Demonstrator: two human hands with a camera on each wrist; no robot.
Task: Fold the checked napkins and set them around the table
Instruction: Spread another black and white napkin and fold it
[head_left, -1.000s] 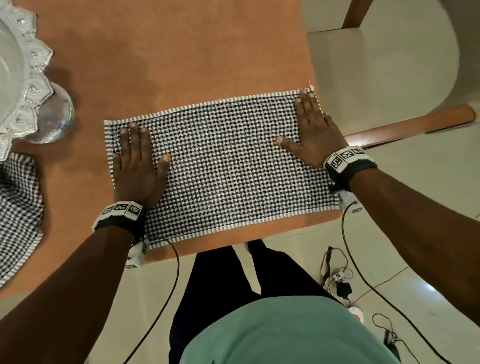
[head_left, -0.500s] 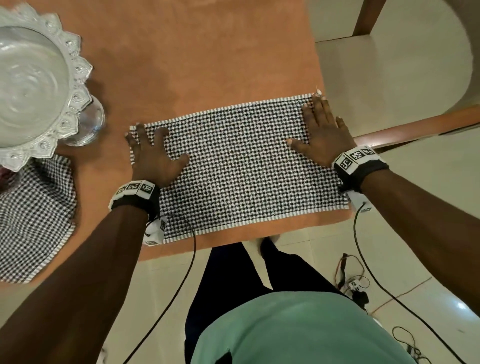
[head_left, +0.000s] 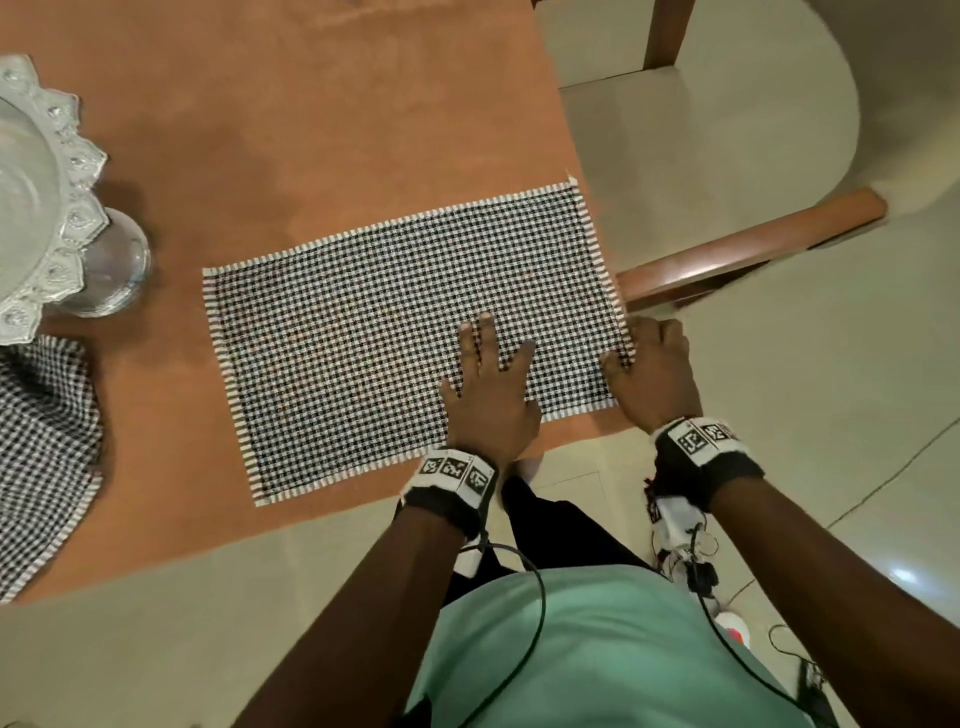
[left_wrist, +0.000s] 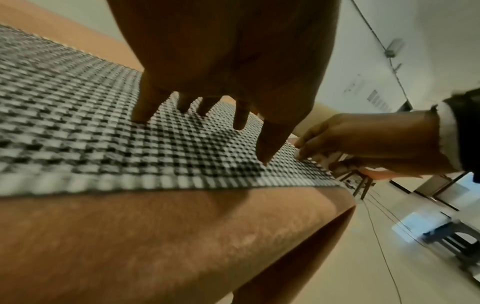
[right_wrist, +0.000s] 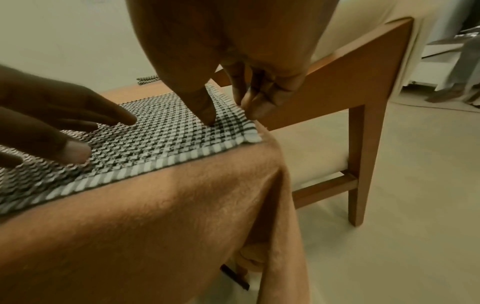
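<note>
A black-and-white checked napkin (head_left: 363, 353) lies flat as a long rectangle at the near right corner of the table (head_left: 311, 130), which has an orange-brown cloth. My left hand (head_left: 488, 395) rests on the napkin's right part, fingers spread and straight. My right hand (head_left: 649, 369) is at the napkin's right edge, which runs along the table's edge. In the right wrist view its thumb (right_wrist: 205, 115) presses on top of the napkin (right_wrist: 155, 139) and its curled fingers (right_wrist: 254, 107) meet the hem, pinching it. The left wrist view shows both hands on the napkin (left_wrist: 91, 133).
An ornate glass stand (head_left: 47, 208) is at the table's left, with a second checked napkin (head_left: 47, 447) near it. A wooden chair (head_left: 753, 244) stands close by the right corner. Another folded napkin (right_wrist: 148, 79) lies at the far side. Cables trail on the floor (head_left: 779, 649).
My left hand left the napkin's left end and crossed to its right part. My right hand slid from the far right corner toward me and curled its fingers onto the right edge.
</note>
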